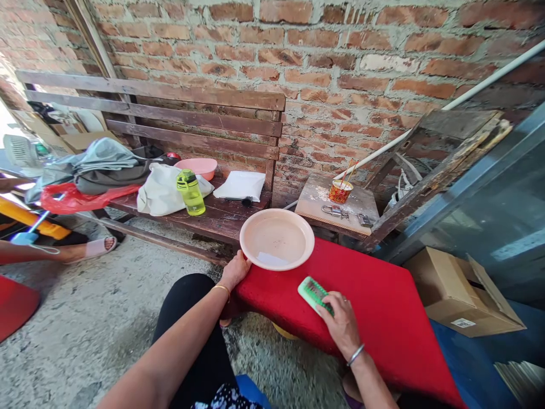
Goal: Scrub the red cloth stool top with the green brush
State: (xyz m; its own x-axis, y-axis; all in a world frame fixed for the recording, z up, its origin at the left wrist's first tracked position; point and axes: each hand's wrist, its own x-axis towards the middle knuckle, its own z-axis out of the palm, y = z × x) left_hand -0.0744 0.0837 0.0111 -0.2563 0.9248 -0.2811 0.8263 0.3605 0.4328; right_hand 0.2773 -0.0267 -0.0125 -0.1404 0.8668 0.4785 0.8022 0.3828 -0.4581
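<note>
I have the green brush (309,291) over the near edge of the red-covered table (378,284), tilted slantwise with its green bristle side up. My right hand (339,318) has its grip closed on the brush's right-hand end, fingers curled over the edge and the other end sticking out free; a silvery bangle (355,355) circles that wrist. From this view I can't tell whether the brush touches the cloth.

Just beyond the brush, at the table's far left corner, I see the pale pink basin (308,238) with clear water in it and a whitish flat piece (271,259) at its near side. My left hand (236,270) is at the basin's near left side, fingers bent in; I can't tell whether that grip has the rim, the table corner or both.

Past the basin, the wooden bench (213,220) bears a lime-green bottle (192,196) standing upright, a white cloth bag (156,190), a pink bowl (203,167) and a white packet (242,186). To the right of them a wooden board (313,196) carries a red patterned tin (340,193) with thin sticks in it and a metal padlock (334,212). An open cardboard box (447,289) sits beyond the table's right side, and a brick wall (310,74) closes off the back.
</note>
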